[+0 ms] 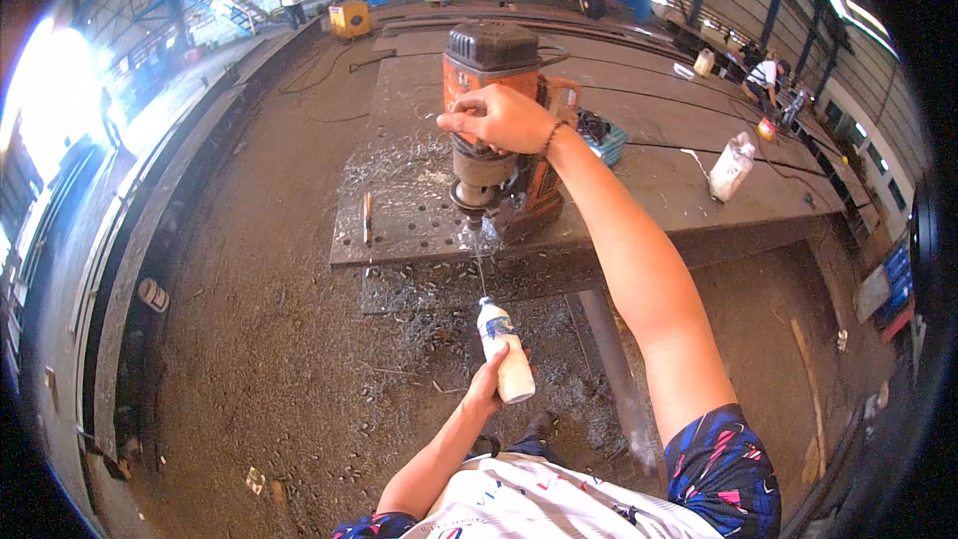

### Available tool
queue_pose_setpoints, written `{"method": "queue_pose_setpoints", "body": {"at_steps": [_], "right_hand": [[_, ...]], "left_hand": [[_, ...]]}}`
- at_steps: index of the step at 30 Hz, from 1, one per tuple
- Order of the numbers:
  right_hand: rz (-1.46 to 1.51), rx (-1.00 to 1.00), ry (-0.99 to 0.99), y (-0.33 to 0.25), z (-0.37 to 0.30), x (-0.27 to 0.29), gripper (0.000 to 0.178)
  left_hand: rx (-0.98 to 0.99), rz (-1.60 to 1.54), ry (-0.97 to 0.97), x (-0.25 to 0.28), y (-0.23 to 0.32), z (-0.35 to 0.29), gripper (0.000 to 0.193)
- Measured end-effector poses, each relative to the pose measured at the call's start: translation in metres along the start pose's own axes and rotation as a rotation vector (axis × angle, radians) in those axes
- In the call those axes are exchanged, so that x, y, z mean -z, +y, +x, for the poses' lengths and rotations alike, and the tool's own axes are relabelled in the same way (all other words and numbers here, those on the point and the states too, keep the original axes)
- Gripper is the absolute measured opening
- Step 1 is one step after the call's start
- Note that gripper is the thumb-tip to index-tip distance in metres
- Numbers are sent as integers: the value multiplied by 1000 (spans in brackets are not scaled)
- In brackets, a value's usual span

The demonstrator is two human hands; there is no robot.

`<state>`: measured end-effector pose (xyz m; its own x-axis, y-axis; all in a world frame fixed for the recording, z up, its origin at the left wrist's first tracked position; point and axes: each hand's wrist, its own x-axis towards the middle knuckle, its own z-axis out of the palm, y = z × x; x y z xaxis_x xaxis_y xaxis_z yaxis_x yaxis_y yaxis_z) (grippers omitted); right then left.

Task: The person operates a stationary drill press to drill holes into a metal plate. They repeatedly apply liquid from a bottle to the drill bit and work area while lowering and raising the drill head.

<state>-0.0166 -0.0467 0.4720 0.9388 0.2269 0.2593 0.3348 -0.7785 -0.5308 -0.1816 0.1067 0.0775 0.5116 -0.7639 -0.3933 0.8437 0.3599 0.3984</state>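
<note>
My left hand (487, 379) is wrapped round a clear plastic bottle (515, 377) of milky liquid, tilted with its tip toward the drill. A thin stream runs between the bottle's tip and the cutter (474, 220) under an orange and black magnetic drill (494, 47). The drill stands at the near edge of a thick steel plate (409, 242) with rows of round holes. Before the drill's body, my right hand (504, 120) is closed with its fingers curled; whatever they grip is hidden. A slim tool with an orange handle (367, 215) lies left of the holes.
Metal shavings (399, 162) litter the plate and the ground below. Right of the drill are a blue-green basket (611, 148) and another milky bottle (731, 170). A steel beam (614, 369) slants under the plate. Several people are farther back; a yellow box (349, 20) stands far left.
</note>
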Motion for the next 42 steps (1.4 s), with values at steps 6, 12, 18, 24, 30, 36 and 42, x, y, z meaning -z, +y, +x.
{"method": "queue_pose_setpoints", "body": {"at_steps": [6, 12, 18, 24, 30, 36, 42], "right_hand": [[24, -11, 18, -1, -2, -2, 53], [37, -39, 17, -5, -2, -4, 51], [85, 22, 22, -5, 2, -8, 42], [61, -6, 17, 0, 1, -7, 46], [35, 13, 23, -1, -1, -8, 51], [7, 3, 26, -5, -3, -7, 51], [21, 10, 23, -6, -3, -9, 51]], "left_hand": [[7, -19, -25, -2, 0, -1, 55], [42, -47, -4, 4, -1, 2, 54], [57, -95, -13, 11, -1, 6, 52], [56, -60, 30, -3, 3, -3, 52], [32, -30, -5, 0, 1, -1, 55], [38, -45, -23, 5, -1, 2, 59], [46, -50, -11, 5, 0, 0, 58]]}}
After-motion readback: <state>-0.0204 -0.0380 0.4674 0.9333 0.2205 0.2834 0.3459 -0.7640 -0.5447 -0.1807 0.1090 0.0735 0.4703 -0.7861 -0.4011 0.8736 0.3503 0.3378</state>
